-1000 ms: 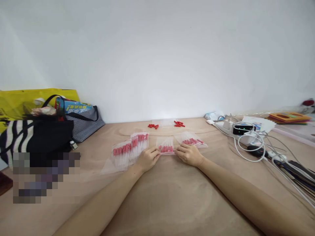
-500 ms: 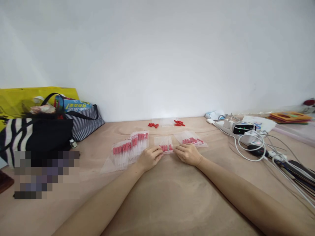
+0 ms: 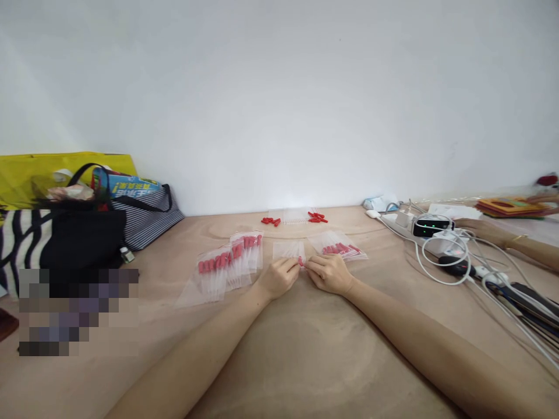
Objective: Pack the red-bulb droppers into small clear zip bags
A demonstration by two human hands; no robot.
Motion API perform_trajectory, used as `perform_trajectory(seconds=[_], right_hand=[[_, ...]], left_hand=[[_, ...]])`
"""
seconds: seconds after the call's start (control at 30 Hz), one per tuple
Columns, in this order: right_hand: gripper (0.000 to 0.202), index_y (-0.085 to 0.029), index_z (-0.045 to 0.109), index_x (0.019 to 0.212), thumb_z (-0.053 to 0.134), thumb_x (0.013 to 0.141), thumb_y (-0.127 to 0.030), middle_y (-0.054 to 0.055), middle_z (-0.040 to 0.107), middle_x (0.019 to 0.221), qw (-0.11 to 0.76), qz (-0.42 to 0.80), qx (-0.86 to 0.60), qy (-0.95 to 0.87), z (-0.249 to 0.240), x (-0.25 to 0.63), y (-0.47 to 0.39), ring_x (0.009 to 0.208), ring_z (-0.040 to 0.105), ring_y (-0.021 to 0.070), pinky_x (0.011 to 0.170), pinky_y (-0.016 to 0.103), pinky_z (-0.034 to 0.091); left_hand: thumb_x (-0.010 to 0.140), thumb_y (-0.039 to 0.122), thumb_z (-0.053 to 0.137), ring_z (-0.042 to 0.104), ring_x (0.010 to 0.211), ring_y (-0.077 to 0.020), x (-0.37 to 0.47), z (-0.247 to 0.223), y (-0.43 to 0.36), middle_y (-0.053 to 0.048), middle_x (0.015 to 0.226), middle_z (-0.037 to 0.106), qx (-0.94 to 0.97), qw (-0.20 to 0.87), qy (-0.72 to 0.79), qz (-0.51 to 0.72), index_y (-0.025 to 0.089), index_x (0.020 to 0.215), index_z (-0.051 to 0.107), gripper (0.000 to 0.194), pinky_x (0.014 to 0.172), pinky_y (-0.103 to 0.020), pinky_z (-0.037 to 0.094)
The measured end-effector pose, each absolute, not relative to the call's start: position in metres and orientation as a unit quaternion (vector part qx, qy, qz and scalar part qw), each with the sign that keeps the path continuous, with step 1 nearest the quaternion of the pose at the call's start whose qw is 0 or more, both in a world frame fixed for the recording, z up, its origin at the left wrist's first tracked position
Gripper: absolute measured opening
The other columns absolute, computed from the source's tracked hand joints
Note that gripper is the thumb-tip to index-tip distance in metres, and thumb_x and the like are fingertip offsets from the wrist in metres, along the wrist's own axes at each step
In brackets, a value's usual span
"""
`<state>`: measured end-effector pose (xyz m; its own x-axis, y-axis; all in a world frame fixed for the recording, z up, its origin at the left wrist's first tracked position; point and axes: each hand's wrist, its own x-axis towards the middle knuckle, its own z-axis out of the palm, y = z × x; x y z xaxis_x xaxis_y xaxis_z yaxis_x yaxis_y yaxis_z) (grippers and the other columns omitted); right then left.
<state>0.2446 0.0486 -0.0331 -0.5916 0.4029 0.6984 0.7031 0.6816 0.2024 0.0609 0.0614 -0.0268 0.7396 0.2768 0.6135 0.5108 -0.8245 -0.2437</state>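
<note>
Clear bag point(image 3: 286, 249) with red bits point(image 3: 300, 261) inside, on the table point(image 3: 305, 337), pinched along its near edge by closed fingers of left hand point(image 3: 278, 277) and right hand point(image 3: 332, 274).

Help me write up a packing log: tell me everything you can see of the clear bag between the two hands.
The clear bag looks like thin, see-through plastic, pale and roughly rectangular, with a bit of red showing by its near right corner. It lies roughly flat on the brown table. The left hand covers much of its near part; the right hand has its fingertips at that corner. Whether the bag is sealed can't be told.
</note>
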Motion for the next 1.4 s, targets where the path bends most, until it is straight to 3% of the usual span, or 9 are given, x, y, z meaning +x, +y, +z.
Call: perform_trajectory(seconds=[0.4,0.63,0.83,1.07,1.3,1.4], right_hand=[[0.026,-0.017,0.059,0.075,0.035,0.084,-0.015,0.003,0.058,0.066,0.317,-0.270,-0.291,-0.862,-0.036,0.240,0.049,0.057,0.047,0.0093,0.049,0.025,0.023],[0.021,-0.017,0.060,0.077,0.039,0.081,-0.014,0.002,0.061,0.069,0.326,-0.252,-0.332,-0.849,-0.036,0.246,0.049,0.058,0.049,0.0101,0.051,0.024,0.028],[0.019,-0.018,0.059,0.077,0.041,0.081,-0.014,0.002,0.063,0.075,0.349,-0.180,-0.371,-0.842,-0.038,0.255,0.050,0.065,0.055,0.0111,0.053,0.022,0.033],[0.014,-0.019,0.053,0.076,0.041,0.080,-0.014,0.003,0.059,0.076,0.411,-0.059,-0.414,-0.810,-0.035,0.275,0.059,0.067,0.055,0.0131,0.059,0.023,0.039],[0.009,-0.021,0.041,0.076,0.037,0.082,-0.016,0.009,0.059,0.093,0.474,0.138,-0.348,-0.797,-0.036,0.257,0.060,0.088,0.057,0.0167,0.070,0.030,0.045],[0.008,-0.022,0.039,0.077,0.038,0.083,-0.017,0.010,0.059,0.100,0.481,0.155,-0.340,-0.794,-0.036,0.258,0.060,0.096,0.055,0.0180,0.076,0.034,0.044]], left_hand=[[0.086,0.014,0.035,0.059,0.075,-0.0171,0.061,-0.022,0.060,-0.008,0.078,0.062,-0.922,0.156,-0.207,-0.288,0.015,0.075,0.060,0.028,0.068,-0.031,0.047],[0.085,0.015,0.036,0.058,0.069,-0.0176,0.045,-0.019,0.060,-0.008,0.075,0.062,-0.921,0.163,-0.221,-0.277,0.015,0.074,0.060,0.026,0.062,-0.030,0.044],[0.084,0.019,0.039,0.058,0.070,-0.0175,0.013,-0.012,0.059,-0.008,0.076,0.063,-0.919,0.110,-0.254,-0.280,0.017,0.076,0.061,0.023,0.066,-0.031,0.045],[0.083,0.020,0.041,0.058,0.070,-0.0172,-0.034,-0.014,0.055,-0.007,0.078,0.063,-0.891,0.161,-0.302,-0.296,0.019,0.080,0.063,0.022,0.066,-0.029,0.045],[0.082,0.020,0.044,0.056,0.079,-0.0200,-0.021,-0.013,0.051,-0.007,0.082,0.063,-0.853,0.205,-0.353,-0.324,0.015,0.084,0.060,0.018,0.072,-0.034,0.045],[0.081,0.025,0.047,0.056,0.082,-0.0217,-0.025,-0.013,0.053,-0.007,0.085,0.063,-0.835,0.181,-0.400,-0.330,0.015,0.086,0.060,0.017,0.074,-0.036,0.044]])
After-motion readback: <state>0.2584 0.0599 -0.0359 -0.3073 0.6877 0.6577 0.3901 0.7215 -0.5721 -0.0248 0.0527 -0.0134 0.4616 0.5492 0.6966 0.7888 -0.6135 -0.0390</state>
